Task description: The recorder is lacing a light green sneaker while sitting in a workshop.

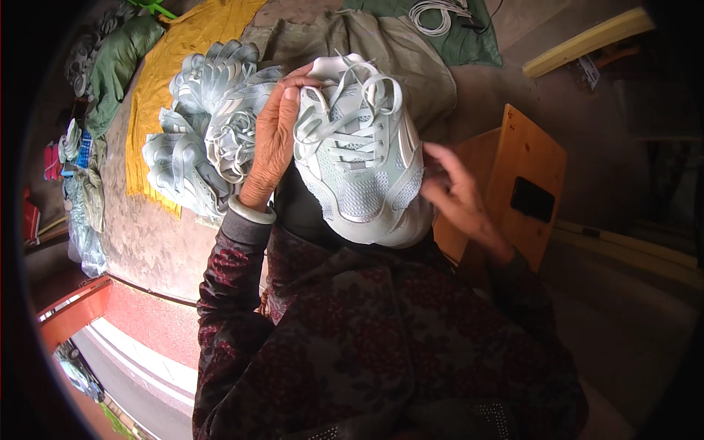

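A pale grey-green sneaker (359,158) with mesh panels, a white sole and looped laces is held up in front of me, toe pointing toward my body. My left hand (275,139) grips its collar on the left side, the thumb lying on the outside. At the sneaker's right side is my right hand (458,191), its fingers bent and spread with nothing visible in them. Whether those fingertips press on the shoe is hard to see. The laces (356,128) cross over the tongue and hang in loose loops near the opening.
Left of the sneaker lies a pile of similar sneakers and shoe parts (194,158), beside a yellow cloth (154,139). A wooden stool (524,154) with a black phone (532,199) stands at the right. Beyond are a grey-brown sack (422,66) and a coiled white cable (433,18).
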`<state>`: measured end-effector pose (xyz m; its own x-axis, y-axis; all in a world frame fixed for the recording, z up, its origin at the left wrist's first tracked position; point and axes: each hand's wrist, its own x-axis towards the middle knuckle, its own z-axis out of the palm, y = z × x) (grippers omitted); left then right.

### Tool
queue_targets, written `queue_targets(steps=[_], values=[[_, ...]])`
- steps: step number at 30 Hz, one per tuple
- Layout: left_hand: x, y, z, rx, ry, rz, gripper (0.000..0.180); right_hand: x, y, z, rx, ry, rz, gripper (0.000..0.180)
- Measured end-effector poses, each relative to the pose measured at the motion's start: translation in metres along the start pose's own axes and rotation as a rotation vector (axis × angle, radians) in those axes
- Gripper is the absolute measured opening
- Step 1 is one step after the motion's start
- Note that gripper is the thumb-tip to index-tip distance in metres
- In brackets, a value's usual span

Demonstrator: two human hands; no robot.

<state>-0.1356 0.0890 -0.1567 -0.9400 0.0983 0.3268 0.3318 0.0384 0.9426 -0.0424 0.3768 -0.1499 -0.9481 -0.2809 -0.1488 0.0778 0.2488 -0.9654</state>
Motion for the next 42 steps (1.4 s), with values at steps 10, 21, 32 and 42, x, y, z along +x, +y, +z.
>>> queue_targets(steps=[10,21,32,42], values=[[0.001,-0.005,0.003,-0.094,0.027,-0.061,0.035,0.051,-0.062,0.007,0.147,0.088,-0.278,0.041],[0.000,0.005,-0.017,-0.076,-0.088,-0.062,0.034,0.088,-0.078,-0.010,0.451,0.019,-0.232,0.010],[0.002,0.007,-0.028,-0.170,-0.215,-0.088,0.048,0.088,-0.123,-0.016,-0.498,0.257,-0.367,0.023],[0.002,0.010,-0.021,-0.152,-0.211,-0.024,0.059,0.097,-0.125,0.064,-0.998,0.070,-0.776,0.026]])
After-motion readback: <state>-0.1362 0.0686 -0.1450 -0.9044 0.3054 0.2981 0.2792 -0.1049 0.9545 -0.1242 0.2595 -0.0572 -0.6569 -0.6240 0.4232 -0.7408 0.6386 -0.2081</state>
